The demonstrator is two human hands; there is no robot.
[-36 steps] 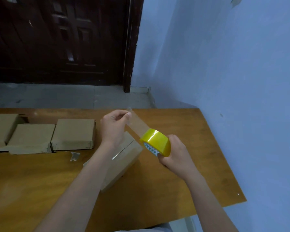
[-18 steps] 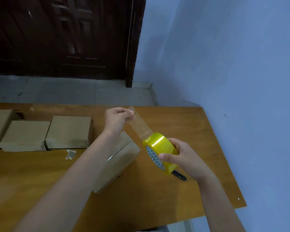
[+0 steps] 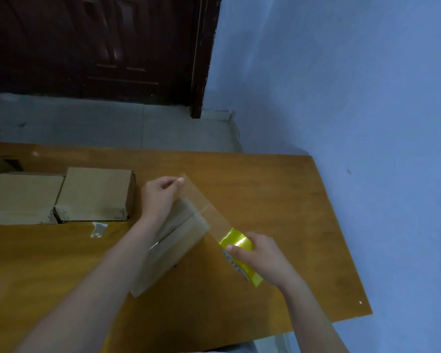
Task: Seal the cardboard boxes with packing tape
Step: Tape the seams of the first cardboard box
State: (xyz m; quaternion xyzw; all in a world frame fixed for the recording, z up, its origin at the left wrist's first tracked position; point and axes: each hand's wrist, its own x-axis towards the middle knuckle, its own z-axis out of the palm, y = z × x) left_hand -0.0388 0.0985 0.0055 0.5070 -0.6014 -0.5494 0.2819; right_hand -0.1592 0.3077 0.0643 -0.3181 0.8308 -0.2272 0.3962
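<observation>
The left hand (image 3: 161, 197) is pinching the free end of a clear strip of tape (image 3: 201, 207) between thumb and fingers (image 3: 180, 180), holding it up over the far end of a cardboard box (image 3: 173, 240) that is lying at an angle near the middle of the wooden table (image 3: 278, 194). The right hand (image 3: 260, 258) is gripping a yellow roll of packing tape (image 3: 239, 253), its fingers curling round the roll just off the box's right side, toward the table's right edge. The strip is stretching taut between the two hands, running diagonally across the box's far right corner. Whether the strip is touching the cardboard there is hard to tell. The box's top flaps are lying closed, with the seam between them showing as a thin line running along its length; the left forearm is crossing over part of it.

Near the table's far left corner, more flat cardboard boxes (image 3: 94, 194) are sitting side by side. A small crumpled scrap of clear tape (image 3: 98, 229) is lying on the table just in front of them. Behind the table a dark wooden door (image 3: 99, 47) and a pale blue wall (image 3: 341, 85) are showing.
</observation>
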